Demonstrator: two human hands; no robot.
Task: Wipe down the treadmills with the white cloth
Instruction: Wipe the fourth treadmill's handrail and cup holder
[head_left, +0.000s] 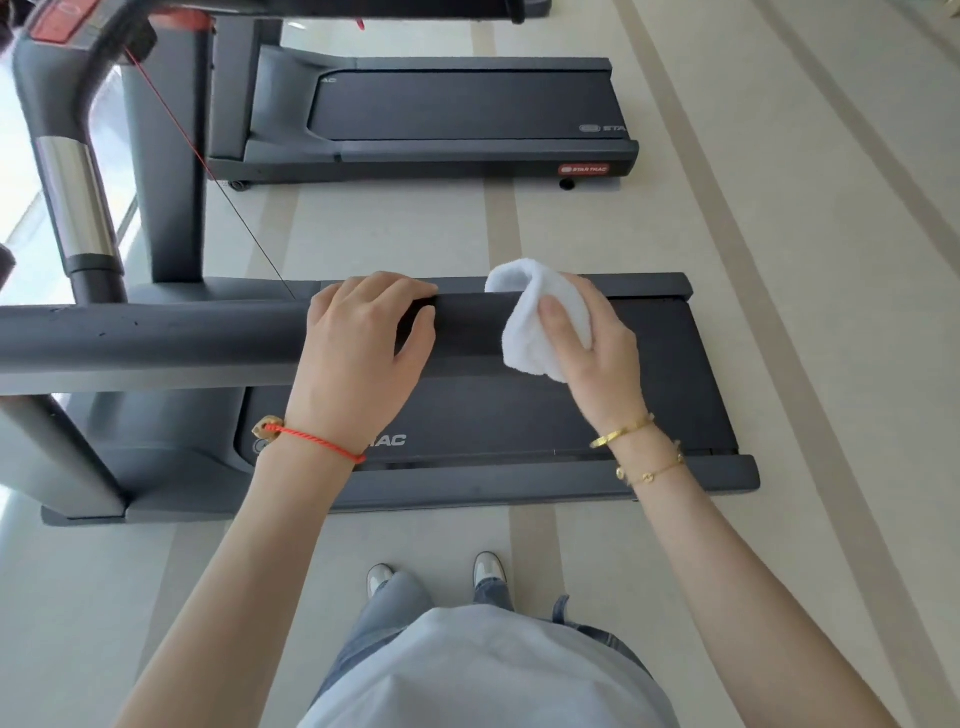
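Our right hand (587, 332) pinches the bunched white cloth (540, 317) against the end of the grey handrail (156, 338), thumb on top. Our left hand (363, 338) curls over the same rail just beside it. Below lies the near treadmill (519, 415); a second treadmill (467, 104) waits beyond. We judge the balled cloth may skip the rail's underside, and could slip off its end.
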